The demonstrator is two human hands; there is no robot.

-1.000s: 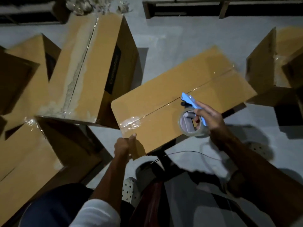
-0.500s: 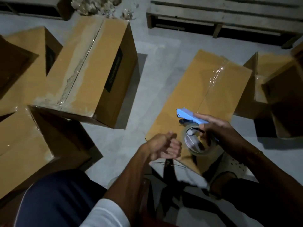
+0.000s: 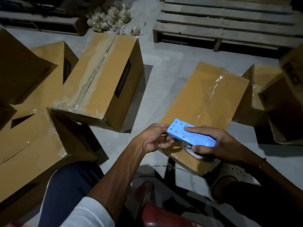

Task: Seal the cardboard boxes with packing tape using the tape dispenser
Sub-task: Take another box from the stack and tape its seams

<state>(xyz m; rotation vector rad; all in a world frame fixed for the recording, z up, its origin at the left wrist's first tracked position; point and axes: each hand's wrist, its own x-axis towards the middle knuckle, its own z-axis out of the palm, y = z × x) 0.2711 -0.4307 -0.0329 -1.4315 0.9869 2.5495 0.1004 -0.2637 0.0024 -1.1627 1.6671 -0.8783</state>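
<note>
Cardboard box (image 3: 203,97) taped shut, contents hidden; both hands grip blue tape dispenser (image 3: 191,134) above it.

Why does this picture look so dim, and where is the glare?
Head view: lighting is low, with hard dark shadows beside the cardboard boxes; glare glints off clear tape on the box under the blue tape dispenser; edges bend from the wide-angle lens; the wooden pallet looks soft and grainy.

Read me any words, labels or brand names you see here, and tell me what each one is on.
Black label on the side of the big sealed box: pale lettering, too blurred to read.
Core of the tape roll under the blue tape dispenser: printed ring of letters, partly hidden, not legible.
Nothing else carries text.
</note>
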